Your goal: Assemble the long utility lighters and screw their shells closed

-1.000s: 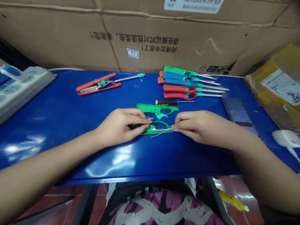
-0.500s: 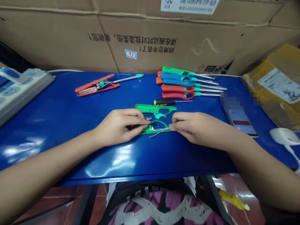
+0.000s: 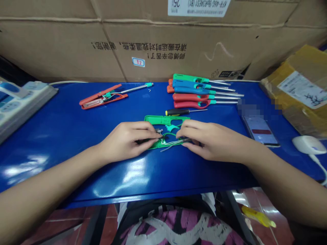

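An opened green lighter half-shell (image 3: pixel 166 143) with white wires lies on the blue table (image 3: pixel 63 136) between my hands. My left hand (image 3: pixel 127 139) is closed, pinching the shell's left end. From the right, my right hand (image 3: pixel 204 137) is closed too, its fingertips pinching the thin metal tube and wires at the shell's right end. The matching green cover half (image 3: pixel 166 119) rests just behind them, with a small teal trigger piece (image 3: pixel 171 128) beside it. A black-handled screwdriver (image 3: pixel 178 111) lies behind the cover.
Several assembled long-nozzle lighters (image 3: pixel 201 92) are stacked at the back right. An opened red lighter (image 3: pixel 104 97) lies at the back left. A power strip (image 3: pixel 17 102) is at the left, a phone (image 3: pixel 259 129) and a white mouse (image 3: pixel 309 144) at the right, cardboard boxes (image 3: pixel 153 41) behind.
My right hand has slid left along the green shell, closing the gap to my left hand. The camera tilted slightly down.
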Available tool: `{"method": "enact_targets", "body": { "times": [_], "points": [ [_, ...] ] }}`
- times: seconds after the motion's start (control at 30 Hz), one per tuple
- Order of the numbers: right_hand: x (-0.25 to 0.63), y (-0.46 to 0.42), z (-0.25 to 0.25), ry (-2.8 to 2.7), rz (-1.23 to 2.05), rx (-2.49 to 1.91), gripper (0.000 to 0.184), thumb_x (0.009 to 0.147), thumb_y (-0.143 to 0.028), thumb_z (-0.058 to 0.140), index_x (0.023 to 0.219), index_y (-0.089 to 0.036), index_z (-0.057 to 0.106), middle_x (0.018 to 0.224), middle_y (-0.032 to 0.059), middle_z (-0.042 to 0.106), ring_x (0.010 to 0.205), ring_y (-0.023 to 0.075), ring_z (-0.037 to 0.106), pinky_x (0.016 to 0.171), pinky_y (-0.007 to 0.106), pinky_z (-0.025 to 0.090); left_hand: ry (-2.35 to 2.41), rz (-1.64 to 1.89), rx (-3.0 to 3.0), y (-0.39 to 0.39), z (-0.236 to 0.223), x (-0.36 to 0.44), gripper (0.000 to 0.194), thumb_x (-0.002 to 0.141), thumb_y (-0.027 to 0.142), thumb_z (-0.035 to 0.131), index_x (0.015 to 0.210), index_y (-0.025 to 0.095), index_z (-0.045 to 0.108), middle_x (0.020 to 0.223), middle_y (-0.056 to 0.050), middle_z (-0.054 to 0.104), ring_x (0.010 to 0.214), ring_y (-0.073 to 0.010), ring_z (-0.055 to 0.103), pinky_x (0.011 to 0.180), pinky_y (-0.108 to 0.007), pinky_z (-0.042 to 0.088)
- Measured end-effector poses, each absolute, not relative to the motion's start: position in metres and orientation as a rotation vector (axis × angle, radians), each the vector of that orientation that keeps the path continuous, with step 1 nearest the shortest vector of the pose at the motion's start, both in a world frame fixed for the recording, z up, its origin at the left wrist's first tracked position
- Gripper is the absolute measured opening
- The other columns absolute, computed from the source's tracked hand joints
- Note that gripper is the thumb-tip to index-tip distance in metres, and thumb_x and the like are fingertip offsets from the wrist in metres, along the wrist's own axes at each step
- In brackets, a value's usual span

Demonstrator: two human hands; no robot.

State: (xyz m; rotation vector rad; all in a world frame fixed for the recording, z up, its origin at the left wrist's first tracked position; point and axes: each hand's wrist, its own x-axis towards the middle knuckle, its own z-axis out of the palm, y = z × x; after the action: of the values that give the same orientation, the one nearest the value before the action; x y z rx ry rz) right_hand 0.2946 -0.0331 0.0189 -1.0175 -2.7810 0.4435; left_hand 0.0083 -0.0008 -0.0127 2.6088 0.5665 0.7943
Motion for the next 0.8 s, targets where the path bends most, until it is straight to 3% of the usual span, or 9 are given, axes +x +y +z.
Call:
{"method": "enact_targets", "body": {
  "times": [0.5,0.7,0.8],
  "points": [
    [0.290,-0.029,0.011,-2.761,0.613,-0.980,0.008,0.096,-0.019,0.056,0.100,-0.021,0.064,0.108,0.0029,0.061,0.085,0.0134,0.060,0.070,0.027,0.044,0.691,0.725,2.666,-0.007,-0.012,0.006,0.020,0.097,0.019,0.062,0.112,0.017,0.074,0.107,-0.006,0.074,0.092,-0.0149,0.072,0.081,-0.024,0.057],
    [0.286,-0.028,0.008,-2.735,0.618,-1.015,0.017,0.101,-0.031,0.054,0.092,-0.021,0.063,0.101,0.0026,0.062,0.084,0.0139,0.060,0.071,0.027,0.044,0.772,0.662,2.602,-0.009,-0.011,0.006,0.025,0.098,0.020,0.059,0.119,0.020,0.074,0.110,-0.005,0.071,0.084,-0.0121,0.069,0.070,-0.021,0.054],
    [0.283,-0.028,0.006,-2.718,0.605,-1.057,0.009,0.098,-0.030,0.060,0.098,-0.022,0.062,0.098,0.0010,0.062,0.082,0.0139,0.059,0.067,0.027,0.042,0.795,0.613,2.576,-0.010,-0.011,0.006,0.026,0.098,0.021,0.059,0.119,0.022,0.074,0.110,-0.004,0.070,0.077,-0.0100,0.066,0.064,-0.020,0.051]
  ]
}}
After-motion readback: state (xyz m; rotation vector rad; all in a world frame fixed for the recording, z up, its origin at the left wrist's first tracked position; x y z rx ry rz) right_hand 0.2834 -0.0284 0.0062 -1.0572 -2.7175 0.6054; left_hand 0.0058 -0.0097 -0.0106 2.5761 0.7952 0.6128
